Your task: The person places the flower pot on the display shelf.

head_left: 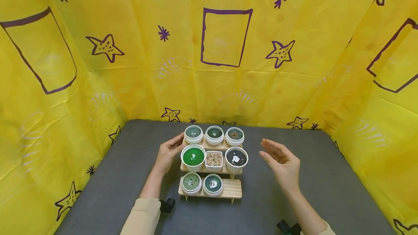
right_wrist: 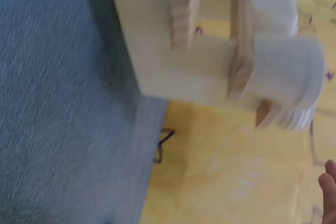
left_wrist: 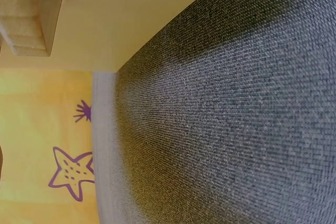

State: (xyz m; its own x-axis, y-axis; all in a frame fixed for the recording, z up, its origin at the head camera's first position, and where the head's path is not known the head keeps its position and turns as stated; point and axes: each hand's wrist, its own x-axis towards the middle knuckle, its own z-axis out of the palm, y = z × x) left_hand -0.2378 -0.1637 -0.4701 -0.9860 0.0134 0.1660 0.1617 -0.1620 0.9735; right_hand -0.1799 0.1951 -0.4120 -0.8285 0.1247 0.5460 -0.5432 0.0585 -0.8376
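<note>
A three-tier wooden stand (head_left: 232, 188) holds several small white containers in rows. The top tier carries three round ones with grey-green surfaces, such as the middle container (head_left: 214, 133). On the middle tier are a bright green cup (head_left: 193, 157), a square white dish of speckled bits (head_left: 213, 159) and a dark-surfaced cup (head_left: 236, 158). Two round containers, one speckled green (head_left: 191, 183) and one dark green (head_left: 213, 184), sit on the lowest plank. My left hand (head_left: 168, 155) reaches to the top tier's left end, fingers extended, tips partly hidden. To the stand's right, my right hand (head_left: 283, 164) is raised, holding nothing.
Under the stand lies a dark grey tabletop (head_left: 107, 191). Yellow cloth (head_left: 225, 90) with purple stars and outlines rises behind the table and along both sides. In the right wrist view, the stand's pale side panel (right_wrist: 173, 72) appears blurred.
</note>
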